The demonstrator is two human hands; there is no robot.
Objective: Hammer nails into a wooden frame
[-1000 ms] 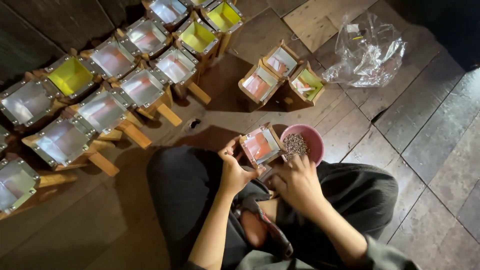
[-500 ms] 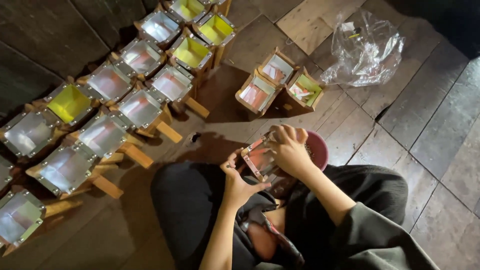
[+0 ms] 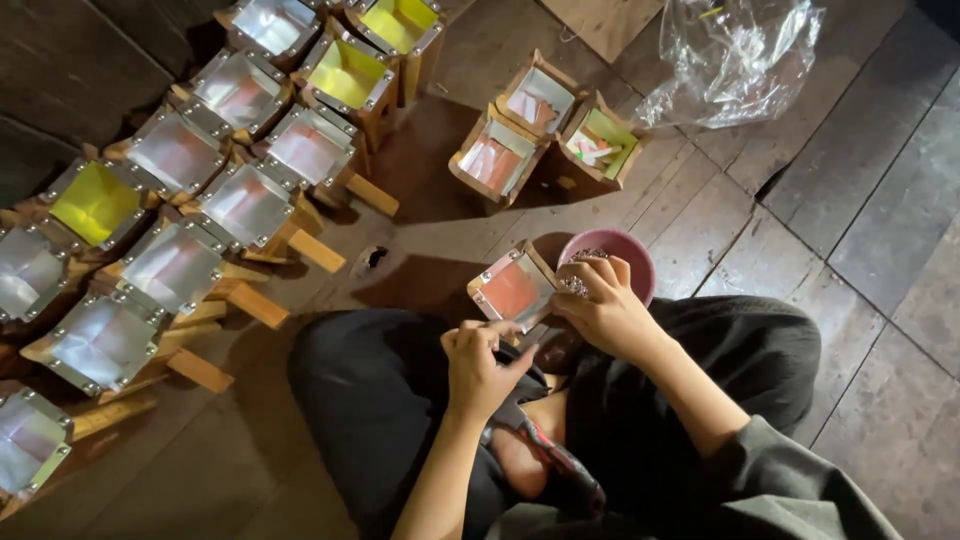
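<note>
Small wooden box (image 3: 512, 288) — left hand (image 3: 480, 358) grip pinching its lower edge; right hand (image 3: 605, 305) grip clenched on small metal bits over pink bowl (image 3: 640, 262).

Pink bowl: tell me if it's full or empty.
Not empty: the pink bowl holds small dark pieces, though the right hand hides most of it.

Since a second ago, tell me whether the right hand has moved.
Yes. The right hand has shifted from beside the pink bowl to over its near rim, against the small framed box.
</note>
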